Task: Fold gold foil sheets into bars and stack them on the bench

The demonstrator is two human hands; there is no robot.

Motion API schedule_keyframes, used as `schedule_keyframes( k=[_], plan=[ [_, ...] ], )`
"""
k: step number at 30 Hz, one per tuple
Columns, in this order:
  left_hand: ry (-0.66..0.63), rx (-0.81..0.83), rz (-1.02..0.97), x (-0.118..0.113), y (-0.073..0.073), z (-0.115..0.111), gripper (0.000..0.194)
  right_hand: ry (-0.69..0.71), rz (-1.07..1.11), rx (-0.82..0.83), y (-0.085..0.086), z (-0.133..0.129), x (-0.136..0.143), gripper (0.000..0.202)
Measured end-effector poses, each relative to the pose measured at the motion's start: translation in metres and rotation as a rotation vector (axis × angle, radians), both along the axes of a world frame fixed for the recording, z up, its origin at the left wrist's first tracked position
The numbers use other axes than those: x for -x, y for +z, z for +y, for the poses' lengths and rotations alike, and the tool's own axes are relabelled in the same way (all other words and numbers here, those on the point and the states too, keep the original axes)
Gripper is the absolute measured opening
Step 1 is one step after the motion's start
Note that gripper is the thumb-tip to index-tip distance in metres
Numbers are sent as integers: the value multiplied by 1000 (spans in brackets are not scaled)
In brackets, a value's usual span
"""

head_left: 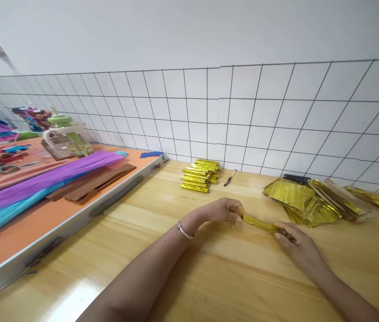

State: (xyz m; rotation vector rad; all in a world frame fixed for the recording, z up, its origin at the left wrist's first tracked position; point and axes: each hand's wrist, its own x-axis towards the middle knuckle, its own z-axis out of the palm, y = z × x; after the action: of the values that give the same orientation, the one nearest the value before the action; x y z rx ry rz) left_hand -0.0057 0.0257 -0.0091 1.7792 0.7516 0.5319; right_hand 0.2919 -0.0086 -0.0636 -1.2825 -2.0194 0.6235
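Note:
A narrow strip of shiny gold foil paper (259,223), rolled or folded, stretches between my two hands just above the wooden table. My left hand (223,211), with a silver bracelet at the wrist, pinches its left end. At the other end, my right hand (295,243) grips it between thumb and fingers. Beyond my left hand lies a stack of similar gold rolls (196,176), with a pen (230,178) beside it. A fanned pile of flat gold foil sheets (293,197) rests past my right hand.
On the left, an orange board (109,190) with a metal edge carries purple paper (55,176), brown strips (92,185), scissors (8,169) and a bottle with a green lid (60,119). A tiled wall (192,107) closes off the table's back.

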Motion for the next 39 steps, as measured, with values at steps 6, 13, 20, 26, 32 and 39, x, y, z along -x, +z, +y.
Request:
schedule_keyframes(
  k=[6, 13, 20, 26, 32, 39],
  plan=[
    [-39, 274, -258, -14, 13, -15, 45, -79, 109, 61, 3, -4, -1, 37],
    [-122, 271, -261, -19, 16, -21, 36, -158, 114, 14, 8, -7, -1, 36],
    [-26, 188, -132, -25, 14, -20, 27, -168, 99, -20, 8, -7, -1, 36],
    [130, 70, 22, -28, 6, -16, 28, -168, 44, -52, 10, -8, -1, 34],
    [93, -130, 63, -22, -7, -8, 25, -135, 36, -64, 14, -10, 2, 32],
    [131, -320, 143, -11, -23, 3, 28, -41, -32, -99, 12, -12, 6, 28]
  ],
)
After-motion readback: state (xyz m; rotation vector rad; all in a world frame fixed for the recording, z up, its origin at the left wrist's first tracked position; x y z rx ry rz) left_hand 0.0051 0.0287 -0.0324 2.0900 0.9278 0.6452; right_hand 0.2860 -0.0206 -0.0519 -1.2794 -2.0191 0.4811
